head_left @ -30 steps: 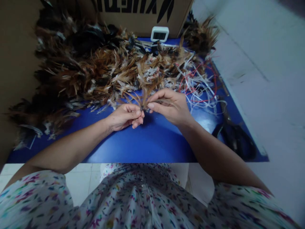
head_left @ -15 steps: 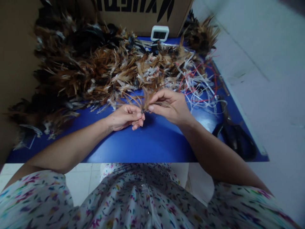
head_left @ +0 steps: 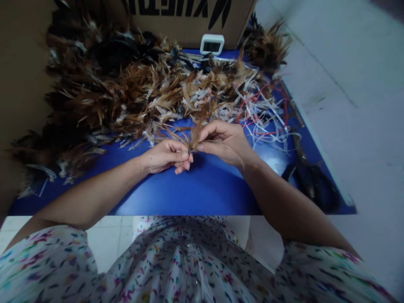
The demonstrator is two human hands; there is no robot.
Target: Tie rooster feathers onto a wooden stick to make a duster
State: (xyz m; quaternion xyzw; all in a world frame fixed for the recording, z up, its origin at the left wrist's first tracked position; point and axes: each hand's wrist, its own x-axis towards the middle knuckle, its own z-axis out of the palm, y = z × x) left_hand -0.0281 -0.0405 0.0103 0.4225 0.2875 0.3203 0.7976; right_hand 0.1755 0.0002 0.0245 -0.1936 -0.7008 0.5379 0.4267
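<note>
Between my hands is a small bunch of thin brown feathers [head_left: 195, 135], fanned out above the blue table [head_left: 202, 189]. My left hand [head_left: 168, 156] pinches the dark base of the bunch between thumb and fingers. Close beside it on the right, my right hand [head_left: 222, 142] has thumb and forefinger closed on feathers at the side of the bunch. One long thin feather strand runs back across my right hand toward the wrist. Behind both hands lies a wide heap of brown, black and white feathers [head_left: 126, 90].
White strips and red string [head_left: 261, 111] lie tangled at the right. Black-handled scissors [head_left: 311, 181] rest near the right edge. A small white-framed display [head_left: 212, 44] stands before a cardboard box [head_left: 176, 29]. Another feather bundle [head_left: 268, 46] is at the back right.
My right hand has shifted slightly down, and the feather strand across it now reaches closer to the wrist. My left hand keeps its pinch at the base.
</note>
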